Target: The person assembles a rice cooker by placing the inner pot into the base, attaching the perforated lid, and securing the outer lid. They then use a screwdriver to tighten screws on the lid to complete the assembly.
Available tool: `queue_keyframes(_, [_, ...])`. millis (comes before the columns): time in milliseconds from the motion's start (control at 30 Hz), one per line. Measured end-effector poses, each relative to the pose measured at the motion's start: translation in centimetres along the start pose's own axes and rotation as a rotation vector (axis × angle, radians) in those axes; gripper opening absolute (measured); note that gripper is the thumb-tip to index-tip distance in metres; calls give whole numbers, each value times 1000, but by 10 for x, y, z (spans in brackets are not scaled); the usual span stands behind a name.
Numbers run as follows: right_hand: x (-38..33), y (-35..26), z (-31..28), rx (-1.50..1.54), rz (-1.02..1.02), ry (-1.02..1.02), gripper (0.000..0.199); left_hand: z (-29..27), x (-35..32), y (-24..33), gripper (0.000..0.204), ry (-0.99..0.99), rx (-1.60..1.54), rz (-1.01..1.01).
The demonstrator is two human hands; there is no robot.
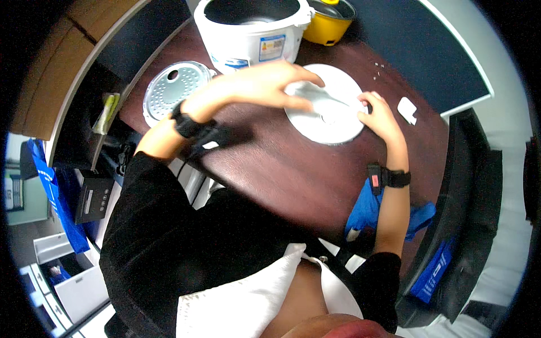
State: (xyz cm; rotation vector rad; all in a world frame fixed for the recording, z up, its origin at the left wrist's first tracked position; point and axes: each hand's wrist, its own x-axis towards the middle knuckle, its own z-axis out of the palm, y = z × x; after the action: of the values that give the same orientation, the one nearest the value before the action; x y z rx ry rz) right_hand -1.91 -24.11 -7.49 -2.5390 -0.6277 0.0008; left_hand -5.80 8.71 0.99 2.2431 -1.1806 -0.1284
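A round white lid (338, 127) lies flat on the dark brown table (282, 169). My left hand (270, 84) reaches across and rests on the lid's left part, fingers spread over it. My right hand (378, 115) pinches the lid's right edge with its fingertips. Both wrists wear black bands. Behind the lid stands a white rice cooker (253, 31), open, with its dark inner bowl showing.
A perforated metal inner lid (172, 87) lies at the table's left edge. A yellow pot (328, 25) stands behind the cooker. A small white piece (407, 109) lies to the right of the lid. A blue bag (369, 211) hangs by the table's near edge.
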Motion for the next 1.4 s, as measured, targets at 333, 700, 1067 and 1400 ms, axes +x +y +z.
queue_keyframes(333, [9, -18, 20, -120, -103, 112, 43, -89, -71, -42, 24, 1108, 149, -337])
queue_keyframes(700, [26, -2, 26, 293, 94, 242, 34, -77, -78, -163, 47, 1106, -443, -305])
queue_keyframes(1067, [40, -59, -54, 581, 140, 646, 25, -35, -36, -105, 56, 1236, -213, -347])
queue_keyframes(1400, [147, -123, -82, 1610, -198, 352, 27, -32, -30, -66, 44, 1124, 148, -371])
